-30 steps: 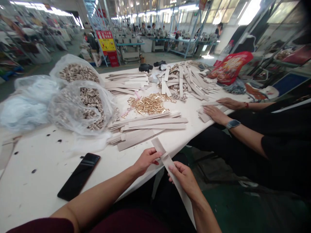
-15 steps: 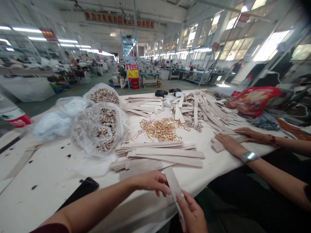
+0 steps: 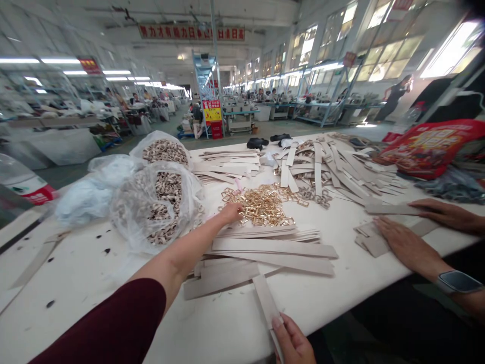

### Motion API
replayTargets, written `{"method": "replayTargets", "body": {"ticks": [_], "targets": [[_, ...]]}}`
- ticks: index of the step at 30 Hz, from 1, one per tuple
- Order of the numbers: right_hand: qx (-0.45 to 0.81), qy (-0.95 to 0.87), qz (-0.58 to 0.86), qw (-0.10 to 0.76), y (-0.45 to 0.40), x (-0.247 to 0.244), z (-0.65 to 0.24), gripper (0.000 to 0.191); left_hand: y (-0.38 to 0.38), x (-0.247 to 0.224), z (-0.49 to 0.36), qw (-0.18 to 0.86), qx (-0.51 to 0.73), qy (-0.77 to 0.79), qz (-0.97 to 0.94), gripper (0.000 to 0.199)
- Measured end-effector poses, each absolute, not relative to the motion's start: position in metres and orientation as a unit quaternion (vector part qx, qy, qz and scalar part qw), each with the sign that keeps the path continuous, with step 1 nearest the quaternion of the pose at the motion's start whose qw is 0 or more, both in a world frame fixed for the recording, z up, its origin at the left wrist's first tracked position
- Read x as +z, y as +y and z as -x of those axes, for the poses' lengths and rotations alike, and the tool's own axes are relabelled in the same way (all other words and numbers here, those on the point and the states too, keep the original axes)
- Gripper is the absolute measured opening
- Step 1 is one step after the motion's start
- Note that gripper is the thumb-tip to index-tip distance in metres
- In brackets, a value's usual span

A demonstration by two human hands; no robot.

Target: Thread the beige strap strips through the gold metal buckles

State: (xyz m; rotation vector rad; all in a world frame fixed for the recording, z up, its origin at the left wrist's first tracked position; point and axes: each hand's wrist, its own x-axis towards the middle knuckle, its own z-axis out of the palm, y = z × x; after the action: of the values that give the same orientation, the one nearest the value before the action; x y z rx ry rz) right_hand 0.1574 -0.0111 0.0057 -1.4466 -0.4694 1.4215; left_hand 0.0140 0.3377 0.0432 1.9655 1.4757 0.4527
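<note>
My left hand (image 3: 231, 213) reaches over the table to the near left edge of a pile of gold metal buckles (image 3: 267, 205). Its fingers are drawn together at the buckles, and whatever they pinch is too small to make out. Close to the table's front edge, my right hand (image 3: 292, 339) grips a beige strap (image 3: 266, 298), folded over near my thumb, its far end pointing at the stacks. Between my hands lie stacked beige straps (image 3: 271, 247), partly under my left forearm.
Clear plastic bags (image 3: 182, 194) of beige loops stand left of the buckles. More straps (image 3: 326, 167) are heaped at the back right. A co-worker's hands (image 3: 411, 245) lie on straps at the right. A red packet (image 3: 432, 149) and a bottle (image 3: 26, 184) flank the table.
My left hand has left the strap and moved forward to the buckle pile. My right hand keeps hold of the strap. The co-worker's far hand now has a separate strap under it.
</note>
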Motion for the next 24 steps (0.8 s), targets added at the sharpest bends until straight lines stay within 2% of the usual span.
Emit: {"method": "replayTargets", "body": {"ticks": [5, 11, 15, 19, 24], "targets": [[0.581, -0.187, 0.603, 0.513, -0.011, 0.002, -0.157, 0.056, 0.343, 0.048, -0.011, 0.390, 0.161, 0.566, -0.708, 0.011], [0.569, -0.209, 0.613, 0.507, -0.014, 0.001, -0.163, 0.064, 0.308, 0.082, 0.011, 0.499, 0.207, 0.505, -0.673, 0.025], [0.539, -0.235, 0.608, 0.534, -0.022, 0.042, -0.173, 0.061, 0.257, 0.121, 0.015, 0.583, 0.194, 0.412, -0.673, 0.033], [0.545, -0.295, 0.572, 0.537, -0.036, 0.090, -0.179, 0.053, 0.198, 0.167, 0.010, 0.661, 0.115, 0.267, -0.692, 0.036], [0.551, -0.352, 0.559, 0.511, -0.061, 0.109, -0.180, 0.047, 0.145, 0.208, 0.007, 0.652, 0.042, 0.174, -0.737, 0.030]]}}
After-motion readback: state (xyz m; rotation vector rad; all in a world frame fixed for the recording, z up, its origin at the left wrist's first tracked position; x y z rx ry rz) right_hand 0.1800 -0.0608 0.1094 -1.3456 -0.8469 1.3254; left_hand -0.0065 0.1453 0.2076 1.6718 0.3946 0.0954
